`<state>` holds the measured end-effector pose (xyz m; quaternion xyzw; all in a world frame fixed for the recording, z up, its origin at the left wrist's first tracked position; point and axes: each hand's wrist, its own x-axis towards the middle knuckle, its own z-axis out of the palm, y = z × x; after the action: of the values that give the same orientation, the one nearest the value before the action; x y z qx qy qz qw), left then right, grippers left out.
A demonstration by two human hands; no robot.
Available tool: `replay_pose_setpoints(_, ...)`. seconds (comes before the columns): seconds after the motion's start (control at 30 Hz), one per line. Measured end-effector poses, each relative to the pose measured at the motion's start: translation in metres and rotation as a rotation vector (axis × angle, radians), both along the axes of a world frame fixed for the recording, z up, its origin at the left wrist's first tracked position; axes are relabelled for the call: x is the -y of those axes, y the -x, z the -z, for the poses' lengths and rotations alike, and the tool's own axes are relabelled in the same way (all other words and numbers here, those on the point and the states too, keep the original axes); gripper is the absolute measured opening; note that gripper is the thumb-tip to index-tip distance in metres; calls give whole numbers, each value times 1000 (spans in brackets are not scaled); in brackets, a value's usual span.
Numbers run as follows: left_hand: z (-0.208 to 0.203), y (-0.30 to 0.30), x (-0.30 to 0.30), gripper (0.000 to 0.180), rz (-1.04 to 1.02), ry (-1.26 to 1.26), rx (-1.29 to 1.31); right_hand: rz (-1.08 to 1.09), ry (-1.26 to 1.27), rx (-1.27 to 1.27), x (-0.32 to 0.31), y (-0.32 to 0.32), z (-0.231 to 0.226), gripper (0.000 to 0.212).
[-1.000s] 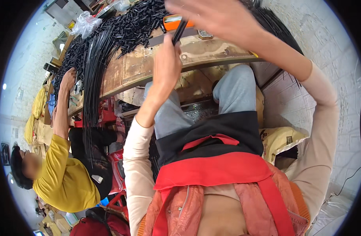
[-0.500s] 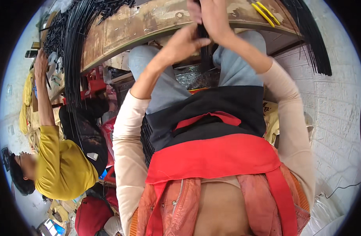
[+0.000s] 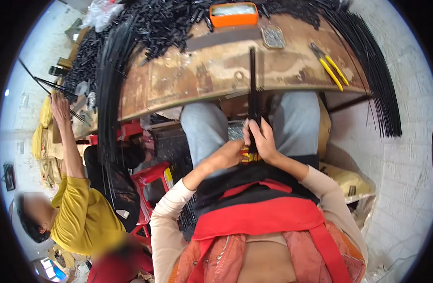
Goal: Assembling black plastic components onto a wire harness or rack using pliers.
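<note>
Both of my hands meet in my lap, just below the edge of a worn wooden bench (image 3: 197,80). My right hand (image 3: 262,140) grips a long thin black rod (image 3: 252,80) that stands up from my lap and crosses the bench top. My left hand (image 3: 232,153) closes around the rod's lower end, where yellow and orange strands (image 3: 245,155) show between the fingers. My knees in grey trousers sit to either side.
Bundles of long black rods (image 3: 110,85) hang over the bench's left and right ends. An orange tray (image 3: 234,15), a small metal tin (image 3: 273,36) and yellow-handled pliers (image 3: 330,66) lie on the bench. A person in a yellow shirt (image 3: 79,212) works at my left.
My hands came down from the bench top into my lap, bringing the black rod with them. The view tilted down then back up, showing more of the bench again.
</note>
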<state>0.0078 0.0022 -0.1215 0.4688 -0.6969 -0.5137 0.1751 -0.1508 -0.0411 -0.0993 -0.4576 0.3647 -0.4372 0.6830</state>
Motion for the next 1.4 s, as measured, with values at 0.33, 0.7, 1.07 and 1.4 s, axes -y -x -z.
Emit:
replay_pose_setpoints(0.33, -145, -94, 174, 19, -474, 257, 335, -20, 41, 55, 51, -10, -51, 16)
replay_pose_setpoints(0.7, -118, -129, 408, 20, -680, 534, 1061, -49, -6, 45, 70, -11, -23, 9)
replay_pose_setpoints(1.07, -159, -156, 304, 28, -587, 176, 247, -63, -11, 139, 70, 1, -33, 9)
replay_pose_setpoints(1.4, -129, -131, 303, 35, -528, 612, 1125, -63, 31, 154, 60, -1, -42, 9)
